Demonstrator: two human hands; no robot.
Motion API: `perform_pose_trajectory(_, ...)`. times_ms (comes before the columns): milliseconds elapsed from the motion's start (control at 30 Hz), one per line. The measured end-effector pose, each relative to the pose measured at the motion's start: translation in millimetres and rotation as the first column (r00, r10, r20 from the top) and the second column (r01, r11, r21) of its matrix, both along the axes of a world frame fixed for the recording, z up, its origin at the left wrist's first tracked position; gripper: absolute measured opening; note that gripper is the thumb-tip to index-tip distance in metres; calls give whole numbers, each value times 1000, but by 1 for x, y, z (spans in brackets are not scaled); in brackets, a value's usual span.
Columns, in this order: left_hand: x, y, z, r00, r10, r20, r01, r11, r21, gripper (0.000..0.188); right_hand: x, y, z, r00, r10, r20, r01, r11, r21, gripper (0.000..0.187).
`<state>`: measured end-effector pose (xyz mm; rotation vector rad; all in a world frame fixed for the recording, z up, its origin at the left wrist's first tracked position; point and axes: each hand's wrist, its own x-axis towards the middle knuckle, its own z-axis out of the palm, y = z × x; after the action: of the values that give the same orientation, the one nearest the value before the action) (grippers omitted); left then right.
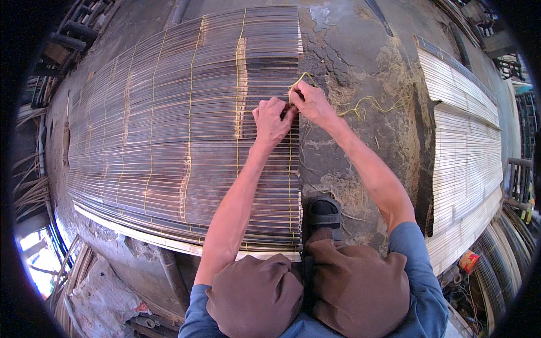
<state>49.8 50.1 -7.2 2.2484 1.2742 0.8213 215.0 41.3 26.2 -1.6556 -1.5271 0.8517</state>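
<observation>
A wide mat of thin dark bamboo slats (214,101), tied across by several rows of yellow cord, lies spread on the ground before me. At its right edge my two hands meet. My right hand (311,103) pinches a yellow cord (306,75), which loops above the fingers and trails off to the right in a loose tangle (360,107). Close beside it, my left hand (273,120) is closed over the slat ends, thumb and fingers drawn together; what lies between its fingertips is hidden. A row of cord (291,186) runs along the mat's edge below my hands.
A second, paler slatted mat (466,141) lies at the right across cracked, stained ground (360,180). My sandalled foot (325,213) stands by the near mat's edge. A red container (468,262), bundled slats (507,242) and a crumpled sheet (104,298) lie around the rim.
</observation>
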Motion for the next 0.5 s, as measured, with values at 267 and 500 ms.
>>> perform_pose_trajectory(267, 7, -12, -6, 971, 135, 198, -185, 947, 261, 6, -6, -36, -53, 947, -319, 39, 321, 938, -130, 19)
perform_pose_trajectory(500, 8, 8, -7, 986, 41, 160, -61, 991, 119, 5, -2, 11, -21, 964, -265, -12, 265, 962, 61, 16)
